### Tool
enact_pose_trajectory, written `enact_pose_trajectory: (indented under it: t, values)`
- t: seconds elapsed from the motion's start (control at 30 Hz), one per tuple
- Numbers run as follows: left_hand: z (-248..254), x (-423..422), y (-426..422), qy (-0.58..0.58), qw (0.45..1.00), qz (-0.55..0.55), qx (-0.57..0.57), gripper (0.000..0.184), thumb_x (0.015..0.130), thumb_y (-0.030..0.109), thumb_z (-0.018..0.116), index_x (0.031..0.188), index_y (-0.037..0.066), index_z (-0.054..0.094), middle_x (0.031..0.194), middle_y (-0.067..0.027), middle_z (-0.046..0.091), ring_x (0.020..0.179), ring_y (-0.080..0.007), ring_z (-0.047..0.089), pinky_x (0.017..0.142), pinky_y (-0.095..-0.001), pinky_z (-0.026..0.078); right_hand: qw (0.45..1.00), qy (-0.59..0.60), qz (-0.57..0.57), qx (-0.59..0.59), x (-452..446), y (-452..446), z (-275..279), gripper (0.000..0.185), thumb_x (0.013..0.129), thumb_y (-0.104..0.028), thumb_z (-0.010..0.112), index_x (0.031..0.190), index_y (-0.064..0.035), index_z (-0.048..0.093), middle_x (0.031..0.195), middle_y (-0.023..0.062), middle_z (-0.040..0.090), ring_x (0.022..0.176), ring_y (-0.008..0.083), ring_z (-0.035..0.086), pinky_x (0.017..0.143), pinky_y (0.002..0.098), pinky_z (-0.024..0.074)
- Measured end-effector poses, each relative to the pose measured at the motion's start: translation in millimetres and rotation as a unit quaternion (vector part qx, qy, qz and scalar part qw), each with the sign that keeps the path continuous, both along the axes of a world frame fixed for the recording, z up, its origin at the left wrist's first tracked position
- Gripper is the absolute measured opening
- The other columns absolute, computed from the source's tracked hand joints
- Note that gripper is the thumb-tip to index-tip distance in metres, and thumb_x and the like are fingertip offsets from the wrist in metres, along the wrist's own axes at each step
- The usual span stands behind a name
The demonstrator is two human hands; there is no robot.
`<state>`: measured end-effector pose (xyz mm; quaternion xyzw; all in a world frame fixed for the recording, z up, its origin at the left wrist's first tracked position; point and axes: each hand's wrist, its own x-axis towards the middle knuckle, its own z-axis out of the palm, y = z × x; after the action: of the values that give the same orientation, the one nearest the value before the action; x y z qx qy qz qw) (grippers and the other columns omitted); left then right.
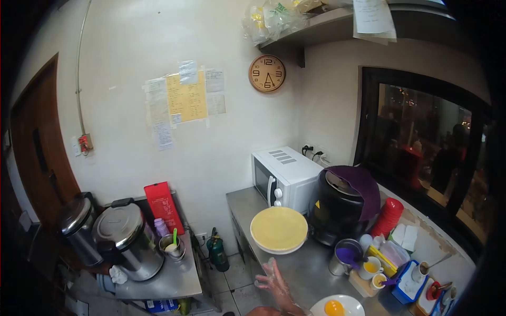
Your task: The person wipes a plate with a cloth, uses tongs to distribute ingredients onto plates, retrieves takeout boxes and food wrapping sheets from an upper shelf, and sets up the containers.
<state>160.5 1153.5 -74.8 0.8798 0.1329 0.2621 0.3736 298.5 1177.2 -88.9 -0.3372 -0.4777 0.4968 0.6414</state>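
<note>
My right hand is raised over the counter's front edge, fingers apart and holding nothing, with a whitish, shiny film on the skin. Just beyond its fingertips is a round pale-yellow disc on a white rim or dish. To the right of the wrist, a white plate with an orange-yellow yolk-like round is cut off by the bottom edge. A patch of skin at the bottom edge, left of this hand, seems to be my left hand or forearm; no fingers show there.
A white microwave and black cooker stand at the back of the steel counter. On the right are a metal pitcher, cups, red stacked cups and blue container. Steel pots stand on the left table.
</note>
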Motion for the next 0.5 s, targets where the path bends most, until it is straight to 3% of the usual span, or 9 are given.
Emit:
enact_pose_trajectory:
  t: [0.13, 0.23, 0.27, 0.3, 0.33, 0.37, 0.4, 0.47, 0.5]
  values:
    - [6, 13, 88, -0.008, 0.988, -0.140, 0.062, 0.025, 0.087, 0.025, 0.060, 0.075, 0.004, 0.058, 0.063, -0.0165, 0.052, 0.052, -0.0329, 0.052, 0.051, -0.0399, 0.042, 0.981, 0.019, -0.167, -0.100, 25, 52, -2, 0.067, 0.092, -0.043, 0.050, 0.143, -0.0076, 0.026, 0.136, 0.0187, 0.041, 0.103, 0.0246, 0.059, 0.076, 0.0341, 0.0527]
    - [45, 13, 189, -0.043, 0.955, -0.267, 0.121, 0.024, 0.090, 0.025, 0.057, 0.081, 0.003, 0.060, 0.066, -0.0147, 0.056, 0.057, -0.0297, 0.055, 0.052, -0.0371, 0.043, 0.936, -0.023, -0.328, -0.127, 65, 85, 5, 0.052, 0.093, -0.039, 0.052, 0.128, -0.0017, 0.045, 0.108, 0.0114, 0.058, 0.084, 0.0186, 0.063, 0.066, 0.0303, 0.0534]
    - [54, 17, 235, 0.081, 0.965, -0.237, 0.081, 0.023, 0.088, 0.027, 0.060, 0.099, 0.007, 0.058, 0.083, -0.0100, 0.061, 0.070, -0.0222, 0.058, 0.064, -0.0334, 0.047, 0.919, -0.053, -0.374, -0.111, 78, 94, 9, 0.051, 0.092, -0.040, 0.052, 0.123, 0.0007, 0.049, 0.101, 0.0100, 0.060, 0.079, 0.0171, 0.063, 0.064, 0.0295, 0.0539]
    - [61, 19, 285, 0.207, 0.957, -0.201, 0.039, 0.037, 0.086, 0.030, 0.064, 0.117, 0.011, 0.056, 0.100, -0.0054, 0.065, 0.084, -0.0146, 0.061, 0.075, -0.0297, 0.050, 0.894, -0.038, -0.431, -0.117, 88, 99, 12, 0.048, 0.092, -0.038, 0.054, 0.119, 0.0009, 0.051, 0.096, 0.0090, 0.061, 0.075, 0.0165, 0.063, 0.062, 0.0285, 0.0533]
    - [75, 24, 331, 0.101, 0.975, -0.154, 0.125, 0.042, 0.083, 0.031, 0.067, 0.121, 0.017, 0.054, 0.101, -0.0054, 0.064, 0.082, -0.0162, 0.061, 0.072, -0.0305, 0.051, 0.865, -0.021, -0.486, -0.124, 91, 99, 26, 0.044, 0.091, -0.035, 0.056, 0.116, 0.0010, 0.053, 0.092, 0.0081, 0.061, 0.072, 0.0158, 0.063, 0.059, 0.0276, 0.0527]
    - [93, 35, 377, 0.034, 0.983, -0.123, 0.132, 0.046, 0.081, 0.032, 0.069, 0.120, 0.014, 0.054, 0.105, -0.0041, 0.063, 0.079, -0.0151, 0.060, 0.069, -0.0293, 0.051, 0.839, -0.055, -0.521, -0.147, 100, 97, 27, 0.041, 0.090, -0.032, 0.058, 0.115, 0.0008, 0.054, 0.091, 0.0075, 0.061, 0.069, 0.0155, 0.062, 0.058, 0.0270, 0.0518]
    - [128, 45, 416, 0.038, 0.994, -0.083, 0.059, 0.047, 0.079, 0.030, 0.071, 0.119, 0.011, 0.054, 0.110, -0.0015, 0.061, 0.076, -0.0135, 0.058, 0.067, -0.0275, 0.050, 0.810, -0.089, -0.555, -0.169, 112, 94, 21, 0.039, 0.089, -0.028, 0.059, 0.114, 0.0006, 0.055, 0.090, 0.0069, 0.060, 0.066, 0.0152, 0.061, 0.057, 0.0264, 0.0508]
    - [166, 81, 507, -0.128, 0.989, -0.064, 0.047, 0.040, 0.080, 0.015, 0.070, 0.116, 0.010, 0.053, 0.102, -0.0032, 0.060, 0.075, -0.0095, 0.057, 0.062, -0.0243, 0.047, 0.803, -0.103, -0.577, -0.107, 135, 80, -17, 0.033, 0.085, -0.021, 0.061, 0.110, 0.0009, 0.056, 0.089, 0.0079, 0.060, 0.070, 0.0188, 0.059, 0.062, 0.0299, 0.0486]
    - [197, 98, 539, -0.152, 0.986, -0.018, 0.069, 0.041, 0.082, 0.006, 0.061, 0.121, 0.011, 0.047, 0.098, -0.0047, 0.058, 0.077, -0.0109, 0.058, 0.060, -0.0241, 0.047, 0.799, -0.105, -0.582, -0.103, 143, 73, -21, 0.033, 0.085, -0.021, 0.061, 0.110, 0.0009, 0.056, 0.089, 0.0079, 0.060, 0.070, 0.0188, 0.059, 0.062, 0.0299, 0.0486]
